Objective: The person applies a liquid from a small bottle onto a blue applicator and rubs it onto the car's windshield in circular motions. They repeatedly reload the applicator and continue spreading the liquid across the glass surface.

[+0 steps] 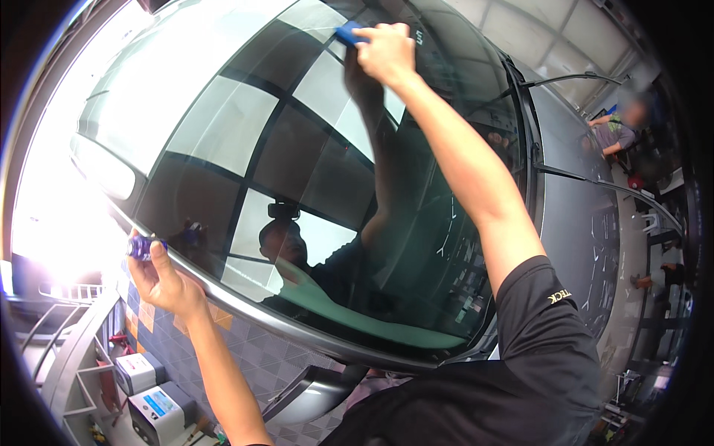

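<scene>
A car's dark windshield [312,171] fills the middle of the view, mirroring ceiling panels and my own outline. At its far upper part, my right hand [388,53] grips a small blue applicator pad [348,33] and holds it against the glass. My left hand [167,281] is by the grey pillar at the windshield's near left edge. Its thumb and fingers are closed round a small purple bottle [146,247], held on its side. Whether the bottle's cap is on cannot be made out.
Two wiper arms [573,175] stand raised off the glass over the grey hood [580,245] at right. A side mirror [316,394] juts out below. White-and-grey boxes [160,412] stand on the lower-left floor beside a shelf. Another person [617,134] is at the far right.
</scene>
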A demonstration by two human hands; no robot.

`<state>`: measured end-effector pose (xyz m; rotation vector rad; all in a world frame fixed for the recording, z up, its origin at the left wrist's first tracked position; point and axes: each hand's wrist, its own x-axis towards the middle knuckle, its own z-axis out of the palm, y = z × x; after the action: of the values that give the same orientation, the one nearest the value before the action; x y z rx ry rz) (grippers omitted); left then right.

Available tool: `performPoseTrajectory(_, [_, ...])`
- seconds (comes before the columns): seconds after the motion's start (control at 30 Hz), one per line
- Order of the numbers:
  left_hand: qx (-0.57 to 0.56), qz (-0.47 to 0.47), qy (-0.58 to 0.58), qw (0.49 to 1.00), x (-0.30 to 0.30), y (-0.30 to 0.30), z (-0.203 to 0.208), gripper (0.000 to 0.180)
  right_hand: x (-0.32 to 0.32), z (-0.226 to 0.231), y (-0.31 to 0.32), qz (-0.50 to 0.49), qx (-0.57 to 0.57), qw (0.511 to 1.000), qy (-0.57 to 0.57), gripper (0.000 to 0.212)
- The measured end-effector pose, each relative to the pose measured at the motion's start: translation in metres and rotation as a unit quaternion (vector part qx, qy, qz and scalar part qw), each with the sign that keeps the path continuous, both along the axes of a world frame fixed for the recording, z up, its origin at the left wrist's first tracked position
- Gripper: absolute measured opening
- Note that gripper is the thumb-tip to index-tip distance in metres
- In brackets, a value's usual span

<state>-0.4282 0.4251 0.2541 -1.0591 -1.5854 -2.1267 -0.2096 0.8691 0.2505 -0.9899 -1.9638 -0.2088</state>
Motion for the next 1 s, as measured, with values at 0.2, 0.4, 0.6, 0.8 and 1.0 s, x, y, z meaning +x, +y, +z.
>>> performPoseTrajectory(0.2, [0.002,-0.007,0.007,1.000,-0.021,-0.024,-0.016,0.032,0.018,-0.022,-0.090,0.212,0.045,0.976,0.005,0.028])
performPoseTrajectory(0.4, [-0.014,-0.001,0.008,1.000,-0.023,-0.015,-0.014,0.042,0.077,-0.027,0.068,-0.066,-0.106,0.992,0.007,0.030])
performPoseTrajectory(0.6, [-0.021,0.003,0.018,1.000,-0.017,-0.024,-0.014,0.041,0.048,-0.039,-0.003,0.147,-0.020,0.989,-0.008,0.032])
performPoseTrajectory(0.8, [-0.007,-0.007,0.018,1.000,-0.008,-0.005,-0.006,0.041,0.128,-0.058,0.051,-0.104,-0.106,0.989,0.019,0.030])
performPoseTrajectory(1.0, [-0.053,0.022,0.048,0.997,-0.013,-0.011,-0.007,0.042,0.078,-0.053,-0.018,0.076,-0.064,0.994,0.041,0.031])
